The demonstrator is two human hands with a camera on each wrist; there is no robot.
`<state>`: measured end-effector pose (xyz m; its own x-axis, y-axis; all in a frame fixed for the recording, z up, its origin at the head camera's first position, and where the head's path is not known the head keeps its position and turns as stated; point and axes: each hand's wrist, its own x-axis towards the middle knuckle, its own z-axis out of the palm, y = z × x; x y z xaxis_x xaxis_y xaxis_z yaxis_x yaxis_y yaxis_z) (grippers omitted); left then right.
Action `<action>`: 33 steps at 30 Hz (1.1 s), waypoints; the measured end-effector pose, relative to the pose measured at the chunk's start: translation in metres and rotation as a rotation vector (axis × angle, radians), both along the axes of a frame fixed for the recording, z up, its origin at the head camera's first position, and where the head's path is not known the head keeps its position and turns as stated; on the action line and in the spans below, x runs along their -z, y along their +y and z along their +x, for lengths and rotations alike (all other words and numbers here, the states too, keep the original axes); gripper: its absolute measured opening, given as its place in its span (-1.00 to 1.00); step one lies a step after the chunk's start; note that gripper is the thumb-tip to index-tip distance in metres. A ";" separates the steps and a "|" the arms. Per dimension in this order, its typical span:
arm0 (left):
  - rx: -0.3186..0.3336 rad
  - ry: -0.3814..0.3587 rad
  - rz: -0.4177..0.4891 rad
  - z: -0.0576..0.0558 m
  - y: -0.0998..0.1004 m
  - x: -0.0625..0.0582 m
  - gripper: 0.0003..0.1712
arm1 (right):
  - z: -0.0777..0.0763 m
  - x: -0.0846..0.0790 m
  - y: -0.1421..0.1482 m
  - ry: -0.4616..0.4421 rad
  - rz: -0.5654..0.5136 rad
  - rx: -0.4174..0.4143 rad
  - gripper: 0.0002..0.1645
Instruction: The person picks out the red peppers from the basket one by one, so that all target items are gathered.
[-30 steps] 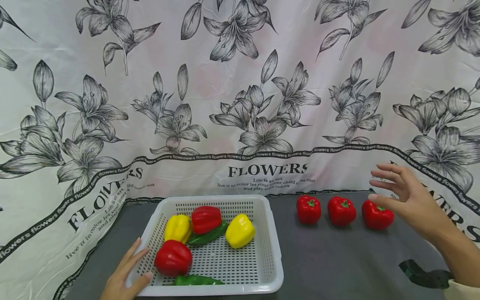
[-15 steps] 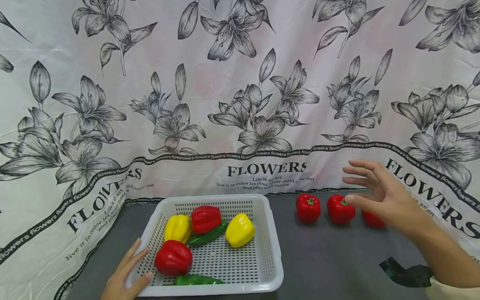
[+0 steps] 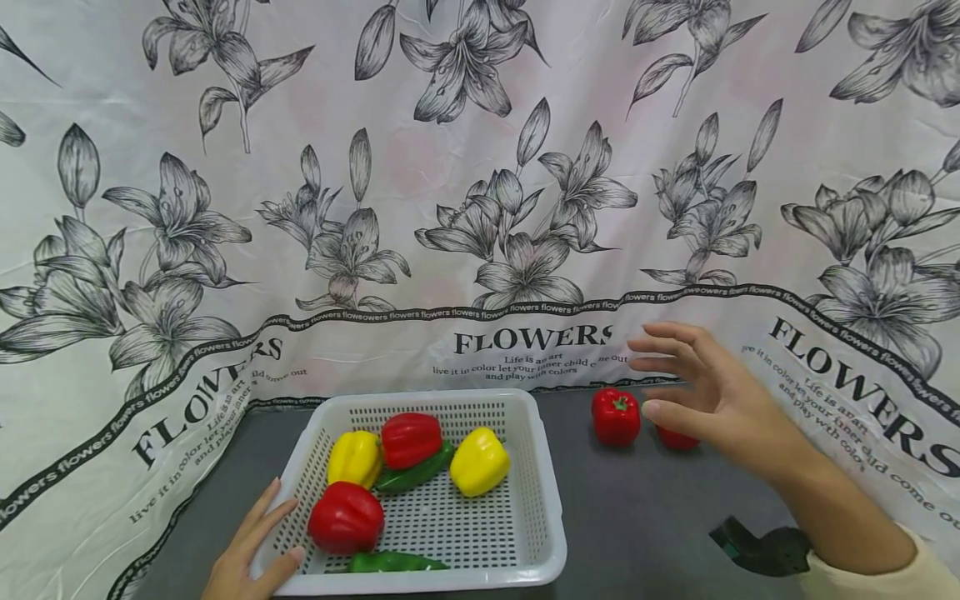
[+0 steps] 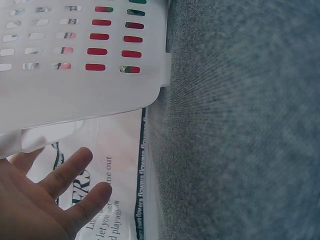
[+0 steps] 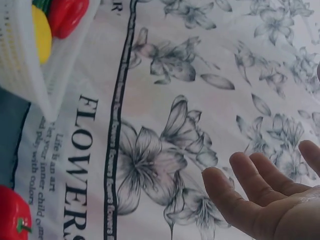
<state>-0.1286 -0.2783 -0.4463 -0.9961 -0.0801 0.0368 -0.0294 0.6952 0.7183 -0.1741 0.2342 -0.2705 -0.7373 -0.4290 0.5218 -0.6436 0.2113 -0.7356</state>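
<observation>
A white perforated basket (image 3: 420, 581) holds two red bell peppers (image 3: 345, 518), two yellow bell peppers (image 3: 480, 462) and two long green peppers (image 3: 397, 562). At its left rim rests my left hand (image 3: 247, 550), fingers spread; the left wrist view shows that hand (image 4: 55, 200) alongside the basket wall (image 4: 75, 95). Right of the basket, a red bell pepper (image 3: 615, 421) stands upright, green stem on top. My right hand (image 3: 705, 400) hovers just right of it, fingers apart and nothing in them. It partly covers another red bell pepper (image 3: 677, 438) and hides a third.
Basket and peppers stand on a dark grey tabletop (image 3: 615, 525). Behind it hangs a white cloth (image 3: 420, 200) printed with flowers, its lower folds reaching the table's left and right sides. A black strap (image 3: 757, 546) is on the right wrist.
My right hand has swept left above the row of red bell peppers, from the rightmost toward the leftmost. The left hand stays at the basket's rim; the peppers keep their places.
</observation>
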 end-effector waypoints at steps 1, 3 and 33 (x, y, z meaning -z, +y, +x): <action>0.001 -0.002 0.001 0.000 -0.001 0.000 -0.26 | 0.000 0.000 -0.003 0.001 -0.017 -0.018 -0.14; 0.001 -0.004 0.004 0.000 -0.002 0.001 -0.26 | -0.001 0.001 -0.009 0.004 -0.046 -0.039 -0.14; 0.018 0.121 -0.035 0.000 -0.001 0.005 -0.32 | -0.037 0.025 -0.076 0.033 -0.132 -0.089 -0.28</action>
<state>-0.1285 -0.2790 -0.4512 -0.9855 -0.0592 0.1590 0.0683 0.7194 0.6913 -0.2109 0.1580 -0.2957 -0.6807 -0.4185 0.6013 -0.6799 0.0553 -0.7312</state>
